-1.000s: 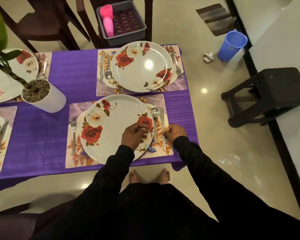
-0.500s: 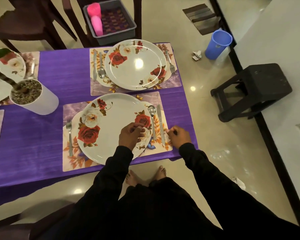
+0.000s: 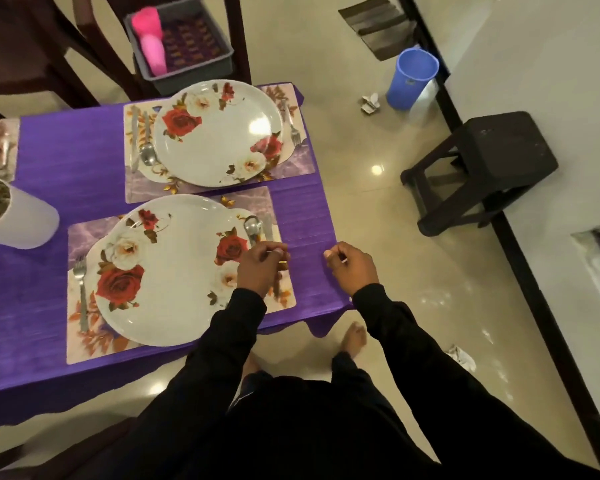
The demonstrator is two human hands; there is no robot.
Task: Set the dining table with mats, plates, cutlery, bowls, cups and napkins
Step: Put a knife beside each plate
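Observation:
On the near placemat [image 3: 84,348] lies a white rose-patterned plate [image 3: 160,271], with a fork [image 3: 80,289] to its left and a spoon [image 3: 253,226] and knife [image 3: 267,225] to its right. My left hand [image 3: 262,268] hovers over the handles of the spoon and knife, its fingers pinched at the knife. My right hand [image 3: 352,268] is curled shut with nothing in it, above the table's right edge. Behind, a second placemat [image 3: 302,161] carries a matching plate [image 3: 219,133] with cutlery on both sides.
A purple cloth [image 3: 66,168] covers the table. A white plant pot [image 3: 18,220] stands at the left. A grey tub [image 3: 222,60] holding pink cups [image 3: 149,39] rests on a chair behind. On the floor to the right are a blue bucket [image 3: 413,79] and a dark stool [image 3: 482,161].
My left hand has slid right from the plate's rim onto the cutlery. My right hand has moved right, off the mat toward the table's edge. The view has shifted left.

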